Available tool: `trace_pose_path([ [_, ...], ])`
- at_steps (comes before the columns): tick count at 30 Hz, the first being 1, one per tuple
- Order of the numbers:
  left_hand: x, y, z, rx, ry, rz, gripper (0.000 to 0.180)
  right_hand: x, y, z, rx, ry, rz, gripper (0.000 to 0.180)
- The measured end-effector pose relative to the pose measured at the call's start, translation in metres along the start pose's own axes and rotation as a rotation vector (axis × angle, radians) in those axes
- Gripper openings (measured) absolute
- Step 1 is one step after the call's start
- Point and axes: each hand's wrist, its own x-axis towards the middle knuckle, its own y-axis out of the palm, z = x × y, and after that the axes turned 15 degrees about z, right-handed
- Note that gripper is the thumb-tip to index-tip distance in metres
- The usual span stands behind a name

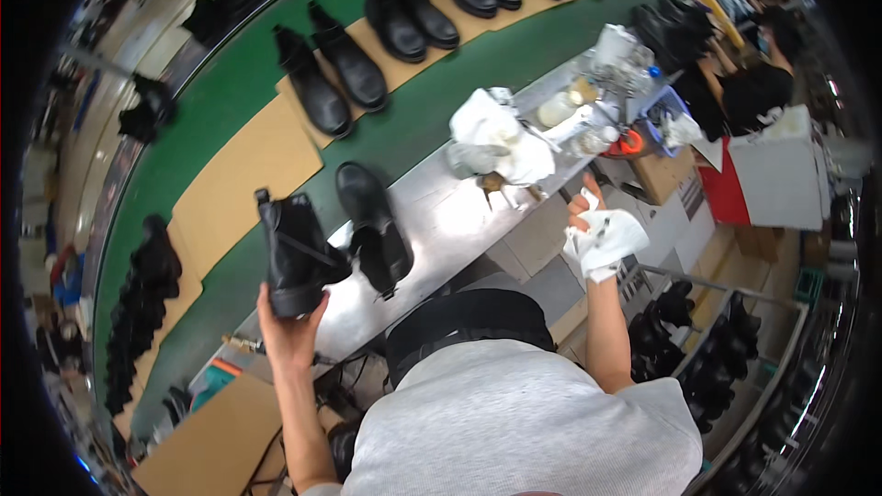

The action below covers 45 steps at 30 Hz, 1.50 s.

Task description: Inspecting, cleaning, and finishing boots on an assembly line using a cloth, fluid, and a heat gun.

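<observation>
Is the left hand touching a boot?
Touching: head view shows the left hand gripping a boot around its lower end.

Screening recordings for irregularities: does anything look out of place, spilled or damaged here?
Mildly: the loose boot beside the held boot lies off the cardboard, its toe pointing roughly opposite to those of the paired boots. No spill or damage shows.

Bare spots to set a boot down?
Tan cardboard sheet, between the black leather boot pair and dark footwear row at left. Also shiny metal ledge, between the lone black boot and crumpled white cloth heap. Crowded: right end, around translucent bottles and blue plastic basket.
</observation>
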Motion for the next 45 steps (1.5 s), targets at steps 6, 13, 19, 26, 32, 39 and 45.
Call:
trace_pose_path([
  [6, 0.010, 0.009, -0.018, 0.413, 0.000, 0.132, 0.049, 0.059, -0.030, 0.106, -1.009, -0.041, -0.379, 0.045],
  [13, 0.007, 0.020, -0.015, 0.516, 0.037, 0.179, 0.051, 0.065, -0.053, 0.054, -1.266, 0.046, -0.518, 0.040],
  [19, 0.008, 0.012, 0.003, 1.226, 0.261, -0.047, 0.078, 0.025, -0.044, 0.000, -2.102, -0.112, -0.277, 0.060],
  [26, 0.017, 0.035, 0.021, 1.620, 0.443, -0.255, 0.079, 0.085, -0.120, 0.123, -1.361, 0.017, -0.347, 0.041],
  [32, 0.012, 0.033, 0.031, 1.458, 0.456, -0.376, 0.077, 0.135, 0.024, 0.080, -1.544, 0.260, -0.023, 0.075],
  [39, 0.014, 0.029, 0.054, 1.247, 0.578, -0.234, 0.074, 0.126, 0.249, -0.194, -1.455, 0.677, 1.144, 0.054],
  [45, 0.014, 0.028, 0.062, 1.213, 0.672, -0.222, 0.078, 0.144, 0.269, -0.237, -1.784, 0.752, 1.130, 0.041],
])
